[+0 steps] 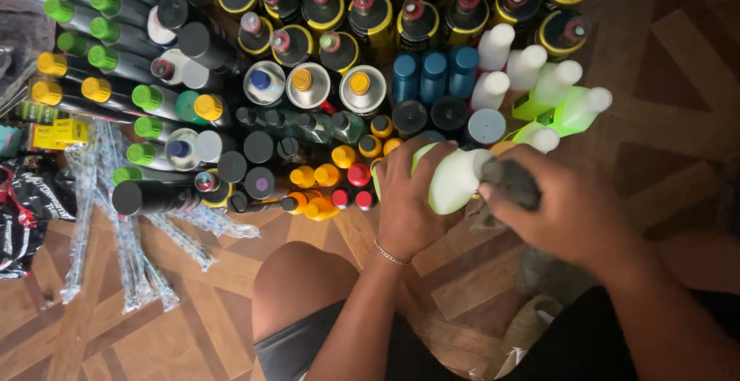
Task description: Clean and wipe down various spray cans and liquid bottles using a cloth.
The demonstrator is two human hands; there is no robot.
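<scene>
Mid-frame, the left hand wraps the pale green bottle while the right hand pinches its dark cap. One jerk could topple the small orange bottles just left.

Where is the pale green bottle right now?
In the head view, the pale green bottle is right of centre, gripped by the left hand, with the right hand at its dark cap.

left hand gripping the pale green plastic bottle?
Yes: the left hand wraps its fingers around the pale green plastic bottle, while the right hand grips its dark cap.
</scene>
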